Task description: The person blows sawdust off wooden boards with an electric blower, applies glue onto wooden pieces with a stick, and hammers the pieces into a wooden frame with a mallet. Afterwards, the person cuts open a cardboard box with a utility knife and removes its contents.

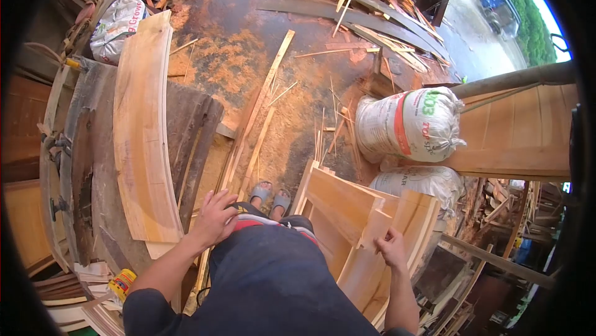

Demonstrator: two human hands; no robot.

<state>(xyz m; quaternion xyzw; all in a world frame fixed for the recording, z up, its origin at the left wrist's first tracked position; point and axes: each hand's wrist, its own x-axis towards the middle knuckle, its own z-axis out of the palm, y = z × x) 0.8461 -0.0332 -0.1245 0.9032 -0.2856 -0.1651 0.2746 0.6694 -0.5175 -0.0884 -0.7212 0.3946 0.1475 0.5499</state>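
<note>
My left hand [214,217] is by my waist at the left, its fingers stretched out and a little apart, with nothing in them. It is nearest to my dark shirt and waistband [249,219]. On the right, my right hand [392,249] is closed, thumb and fingers pinching the edge of a small pale piece of wood [376,227]. That piece is over a panelled wooden frame [335,202], which leans beside my right leg; whether the two touch, I cannot tell. Pale boards [417,212] stand along the frame's right side.
Long pale boards [144,131] lie on a dark workbench [102,168] at the left. A yellow container [122,281] sits near my left elbow. Full white sacks [410,124] are stacked at the right. Long strips [264,100] and sawdust [233,63] cover parts of the floor ahead.
</note>
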